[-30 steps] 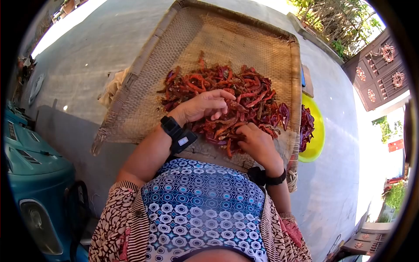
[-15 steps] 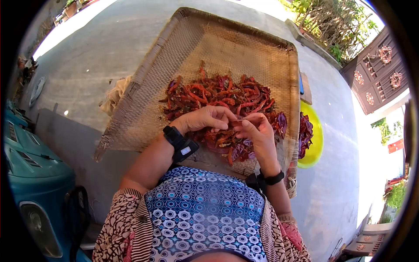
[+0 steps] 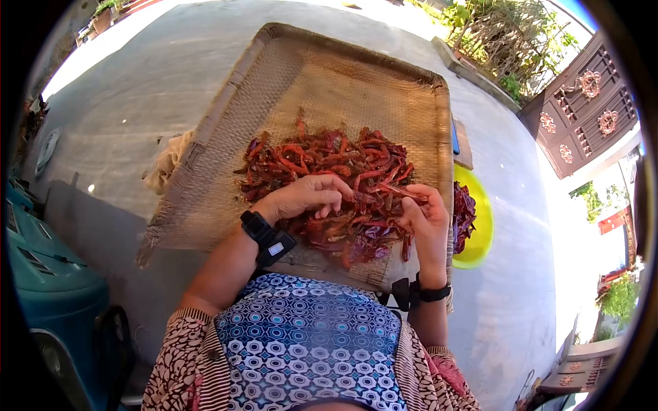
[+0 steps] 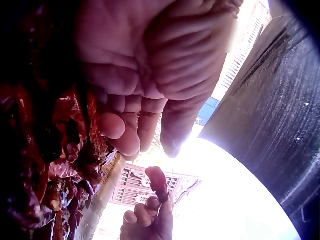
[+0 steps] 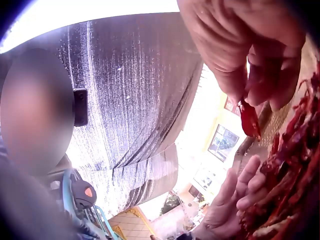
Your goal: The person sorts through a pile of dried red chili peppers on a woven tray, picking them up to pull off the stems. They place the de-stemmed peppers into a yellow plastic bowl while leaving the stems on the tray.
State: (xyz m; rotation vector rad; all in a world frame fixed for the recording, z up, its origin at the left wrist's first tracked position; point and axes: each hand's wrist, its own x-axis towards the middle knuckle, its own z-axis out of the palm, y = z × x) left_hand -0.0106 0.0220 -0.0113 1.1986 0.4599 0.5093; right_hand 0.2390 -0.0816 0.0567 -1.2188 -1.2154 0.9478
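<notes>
Many dried red chilies (image 3: 329,154) lie heaped on a woven bamboo tray (image 3: 370,75) in front of the person. Between thumb and fingers, the right hand (image 3: 428,229) pinches one dried chili (image 5: 249,120), raised over the right side of the heap. That chili (image 4: 158,180) also shows in the left wrist view, poking up from the right fingertips. Over the near left of the heap is the left hand (image 3: 296,198), its fingers loosely bent and no chili in its grasp. A gap separates the two hands.
Right of the tray stands a yellow-green basin (image 3: 483,233) with darker red chilies (image 3: 463,216) in it. A small board (image 3: 462,147) lies behind the basin. At the tray's left edge is a beige cloth (image 3: 168,161). A teal vehicle (image 3: 58,253) stands at the left.
The right hand first reached into the heap, then came up to the left fingertips with a chili. Now it has drawn apart to the right, still pinching a chili.
</notes>
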